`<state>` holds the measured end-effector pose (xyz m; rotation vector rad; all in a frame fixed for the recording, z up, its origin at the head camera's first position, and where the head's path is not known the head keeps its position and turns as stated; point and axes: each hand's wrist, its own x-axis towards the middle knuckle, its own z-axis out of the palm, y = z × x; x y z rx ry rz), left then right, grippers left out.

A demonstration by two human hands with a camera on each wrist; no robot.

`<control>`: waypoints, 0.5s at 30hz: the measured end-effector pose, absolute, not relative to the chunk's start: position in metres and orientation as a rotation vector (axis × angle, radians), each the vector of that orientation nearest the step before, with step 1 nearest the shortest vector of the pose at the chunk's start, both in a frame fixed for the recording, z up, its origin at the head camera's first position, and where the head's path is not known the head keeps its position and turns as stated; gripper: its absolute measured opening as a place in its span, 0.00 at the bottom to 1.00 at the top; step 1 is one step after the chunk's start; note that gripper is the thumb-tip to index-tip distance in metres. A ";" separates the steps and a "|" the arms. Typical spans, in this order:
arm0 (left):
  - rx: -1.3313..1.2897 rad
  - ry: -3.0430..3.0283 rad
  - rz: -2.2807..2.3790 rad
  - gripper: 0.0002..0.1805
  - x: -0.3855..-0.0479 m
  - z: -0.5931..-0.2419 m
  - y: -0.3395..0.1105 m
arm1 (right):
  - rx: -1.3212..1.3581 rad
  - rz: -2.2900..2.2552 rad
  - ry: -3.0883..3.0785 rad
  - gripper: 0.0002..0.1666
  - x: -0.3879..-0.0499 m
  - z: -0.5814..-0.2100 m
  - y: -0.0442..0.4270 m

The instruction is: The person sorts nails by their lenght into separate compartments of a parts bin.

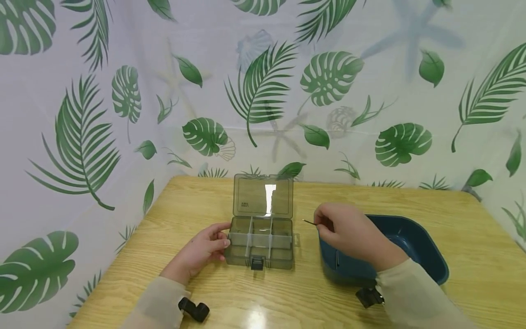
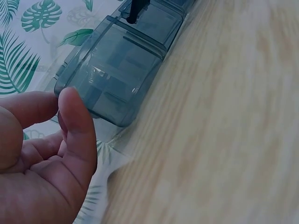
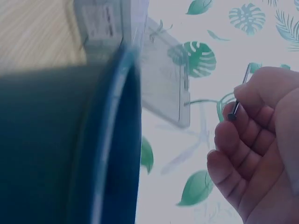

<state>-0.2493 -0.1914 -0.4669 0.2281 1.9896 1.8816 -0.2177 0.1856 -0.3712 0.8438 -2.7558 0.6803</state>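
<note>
Right grip (image 1: pixel 347 232) pinches one nail (image 3: pixel 232 115) — left grip (image 1: pixel 207 245) pinches one six-compartment box (image 1: pixel 260 240).

Bright, fairly even light in head view; we catch white glare streak on raised lid (image 1: pixel 250 196), hot spot low on surface (image 1: pixel 263 294), soft shadow beside blue bin (image 1: pixel 427 258). Left wrist view dimmer, bluish; we find wood grain soft. Right wrist view hazy: backdrop (image 3: pixel 191 149) washed out, near bin rim blurred.

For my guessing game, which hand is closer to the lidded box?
Left. The left hand grips the lidded box; the right hand is apart, by the blue tub.
</note>
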 end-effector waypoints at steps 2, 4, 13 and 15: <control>0.221 1.987 1.884 0.32 -0.250 -0.468 -0.191 | 0.844 0.655 -2.754 0.09 -0.219 -0.373 0.177; 0.220 1.984 1.883 0.32 -0.250 -0.468 -0.191 | 0.843 0.648 -2.765 0.09 -0.220 -0.373 0.168; 0.245 1.982 1.878 0.32 -0.253 -0.468 -0.193 | 0.907 0.564 -2.797 0.08 -0.223 -0.380 0.131; 0.249 1.978 1.873 0.32 -0.253 -0.468 -0.193 | 0.911 0.511 -2.813 0.08 -0.224 -0.382 0.125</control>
